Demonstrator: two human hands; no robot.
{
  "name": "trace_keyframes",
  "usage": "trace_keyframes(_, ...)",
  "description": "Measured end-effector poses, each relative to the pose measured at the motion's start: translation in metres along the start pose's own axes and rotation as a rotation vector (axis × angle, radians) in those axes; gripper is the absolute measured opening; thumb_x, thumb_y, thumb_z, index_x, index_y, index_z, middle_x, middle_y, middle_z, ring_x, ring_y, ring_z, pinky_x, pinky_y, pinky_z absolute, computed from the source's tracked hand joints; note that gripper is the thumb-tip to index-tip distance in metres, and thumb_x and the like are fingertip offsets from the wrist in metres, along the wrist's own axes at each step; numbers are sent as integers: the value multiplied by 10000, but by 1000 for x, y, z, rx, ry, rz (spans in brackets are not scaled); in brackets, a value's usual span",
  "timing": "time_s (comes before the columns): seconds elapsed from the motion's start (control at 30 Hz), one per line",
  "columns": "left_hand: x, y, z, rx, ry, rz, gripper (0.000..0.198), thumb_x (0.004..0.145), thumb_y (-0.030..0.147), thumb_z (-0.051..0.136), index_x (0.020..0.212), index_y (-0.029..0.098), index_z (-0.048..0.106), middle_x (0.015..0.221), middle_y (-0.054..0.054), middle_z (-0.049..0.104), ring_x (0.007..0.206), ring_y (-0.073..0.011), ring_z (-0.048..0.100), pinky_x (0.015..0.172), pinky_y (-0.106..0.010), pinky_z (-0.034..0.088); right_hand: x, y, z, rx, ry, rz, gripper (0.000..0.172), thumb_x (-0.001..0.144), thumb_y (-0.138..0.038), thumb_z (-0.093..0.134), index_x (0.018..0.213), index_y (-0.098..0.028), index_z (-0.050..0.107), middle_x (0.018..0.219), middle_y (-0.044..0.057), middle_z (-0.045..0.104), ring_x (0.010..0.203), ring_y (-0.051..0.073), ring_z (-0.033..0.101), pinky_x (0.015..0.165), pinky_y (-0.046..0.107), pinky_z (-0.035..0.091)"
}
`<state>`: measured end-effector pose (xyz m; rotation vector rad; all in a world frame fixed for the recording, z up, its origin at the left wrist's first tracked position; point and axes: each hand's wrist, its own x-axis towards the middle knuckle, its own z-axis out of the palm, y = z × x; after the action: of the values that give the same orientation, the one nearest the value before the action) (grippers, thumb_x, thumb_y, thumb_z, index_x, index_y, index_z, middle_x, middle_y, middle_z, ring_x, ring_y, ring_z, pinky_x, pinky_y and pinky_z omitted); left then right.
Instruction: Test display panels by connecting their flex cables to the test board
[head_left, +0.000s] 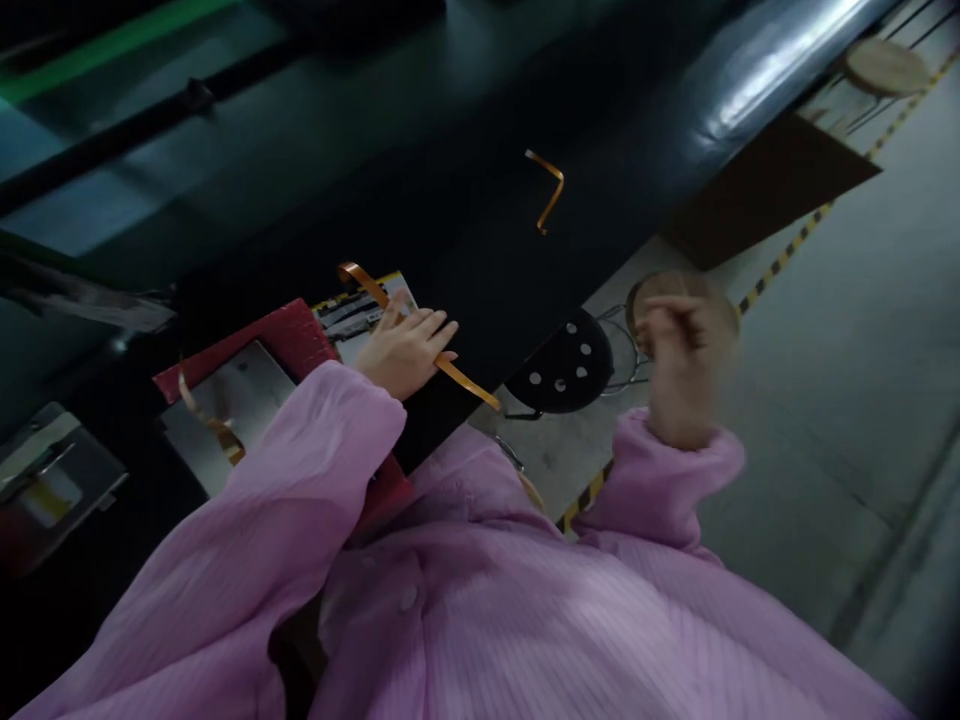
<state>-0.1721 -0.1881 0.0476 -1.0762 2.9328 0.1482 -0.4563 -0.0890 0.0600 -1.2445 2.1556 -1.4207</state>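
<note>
My left hand lies over an orange flex cable, its fingers closed around the strip. The cable's ends stick out on both sides of the hand. Beneath the hand is a flat white-and-black piece with a yellow edge, partly covered. Out to the right, my right hand hangs in the air above the floor, blurred by motion. Its fingers look bent, but whether they hold anything is unclear. Farther along the dark table, a second, bent flex cable rests apart from both hands.
Left of my sleeve, a red block carries a metal plate with another orange flex cable. A clear box stands at the far left. Beyond the table edge are a black stool, a brown board and striped floor tape.
</note>
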Motion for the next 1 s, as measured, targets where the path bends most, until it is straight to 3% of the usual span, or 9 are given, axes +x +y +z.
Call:
trace_keyframes(0.17, 0, 16, 2, 63, -18, -76, 509, 1020, 368, 339, 1447, 130, 478, 1434, -199, 535, 1347, -349, 497, 1178, -654, 244, -53, 108, 38, -225, -472, 118, 249, 914, -321, 450, 1012, -196, 642, 866, 74, 682, 763, 221, 637, 720, 365, 540)
trace_keyframes(0.27, 0, 26, 12, 39, 21, -154, 522, 1017, 363, 314, 1487, 165, 424, 1476, -192, 488, 1392, -356, 438, 1173, -672, 230, -94, 153, 63, -286, -505, 121, 334, 941, -284, 410, 1147, -137, 627, 1084, 169, 674, 1010, 271, 636, 907, 419, 525)
trace_keyframes(0.37, -1, 31, 25, 51, 75, -211, 518, 1014, 349, 305, 1497, 191, 405, 1482, -168, 483, 1412, -335, 411, 1197, -661, 183, -122, 191, 85, -356, -549, 65, 502, 892, -314, 570, 1350, -106, 552, 1471, 233, 456, 1400, 362, 376, 1175, 529, 277)
trace_keyframes(0.43, -1, 32, 33, 105, 107, -234, 514, 1013, 330, 288, 1493, 190, 410, 1468, -156, 498, 1402, -317, 426, 1218, -644, 140, -129, 218, 97, -532, -610, 28, 648, 890, -334, 607, 1477, -115, 443, 1594, 231, 270, 1487, 389, 208, 1202, 587, 156)
trace_keyframes(0.53, 0, 31, 39, 175, 133, -227, 510, 1008, 307, 289, 1476, 168, 436, 1433, -157, 528, 1364, -318, 471, 1231, -644, 86, -130, 256, 113, -749, -622, 37, 668, 934, -320, 548, 1539, -112, 356, 1617, 251, 185, 1501, 391, 163, 1179, 627, 155)
trace_keyframes(0.73, 1, 29, 37, 141, 164, -228, 485, 998, 305, 344, 1431, 158, 504, 1371, -172, 573, 1310, -321, 519, 1232, -640, 119, -126, 294, 129, -831, -591, 42, 668, 907, -216, 544, 1549, -171, 366, 1615, 232, 211, 1504, 376, 171, 1173, 656, 115)
trace_keyframes(1.0, 1, 23, 36, 102, 159, -208, 493, 970, 309, 397, 1420, 147, 515, 1356, -183, 570, 1288, -349, 519, 1230, -657, 98, -117, 309, 112, -902, -544, 54, 706, 898, -100, 438, 1580, -205, 294, 1633, 205, 176, 1519, 346, 144, 1173, 633, 158)
